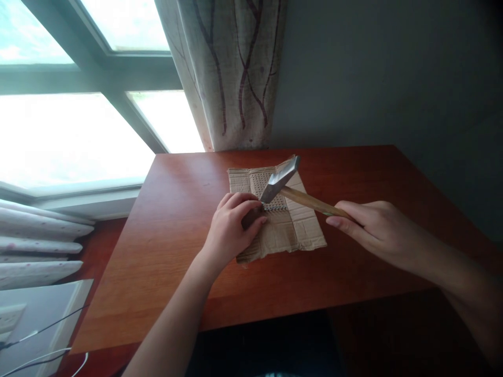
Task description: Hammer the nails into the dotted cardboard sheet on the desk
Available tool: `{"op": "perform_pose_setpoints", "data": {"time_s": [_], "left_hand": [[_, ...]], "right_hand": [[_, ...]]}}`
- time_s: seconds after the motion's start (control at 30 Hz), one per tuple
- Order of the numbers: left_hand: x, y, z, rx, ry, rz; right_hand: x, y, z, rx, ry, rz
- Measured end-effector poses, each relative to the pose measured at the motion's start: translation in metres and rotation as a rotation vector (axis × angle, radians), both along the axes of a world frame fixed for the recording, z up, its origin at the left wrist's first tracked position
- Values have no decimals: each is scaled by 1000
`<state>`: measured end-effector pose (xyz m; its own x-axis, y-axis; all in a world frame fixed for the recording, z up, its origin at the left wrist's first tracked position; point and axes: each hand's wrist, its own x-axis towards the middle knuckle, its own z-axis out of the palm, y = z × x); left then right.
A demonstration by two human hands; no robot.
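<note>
My right hand (371, 224) grips a hammer (310, 199) by its wooden handle. The metal head is tilted, its lower end close to the fingertips of my left hand (232, 222). Those left fingers are curled with the thumb opposite, at the left edge of a light sheet full of small holes (278, 203); whatever they pinch is too small and shaded to make out. Under the perforated sheet lies a creased piece of brown cardboard (308, 230). The hammer head covers part of the sheet, and my left hand hides the cardboard's left side.
The cardboard rests on a reddish-brown wooden table (165, 262). Behind its far edge hang a patterned curtain (239, 78) and a dark wall (373, 78). Windows (66, 141) are at the left. Cables (43, 327) run beside a wall socket (11, 317) at lower left.
</note>
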<state>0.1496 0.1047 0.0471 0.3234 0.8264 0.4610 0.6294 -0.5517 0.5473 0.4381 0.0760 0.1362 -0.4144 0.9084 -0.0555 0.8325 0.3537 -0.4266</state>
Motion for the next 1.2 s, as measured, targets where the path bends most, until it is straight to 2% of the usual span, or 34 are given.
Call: {"op": "perform_pose_setpoints", "data": {"time_s": [0.13,0.23,0.73,0.87,1.07,1.2], "left_hand": [[-2,-3,1,9,157,82],[-2,-5,2,-17,198,104],[-2,0,-5,-95,49,66],[-3,1,-7,-97,34,65],[-3,1,-8,-114,28,54],[-3,1,-7,-119,24,58]], "right_hand": [[-1,0,-1,-5,3,1],[-2,2,-1,-35,-12,8],[-6,7,1,-89,-32,22],[-6,7,1,-54,-15,16],[-11,8,-4,-117,-23,39],[-10,7,-2,-96,-29,14]]}}
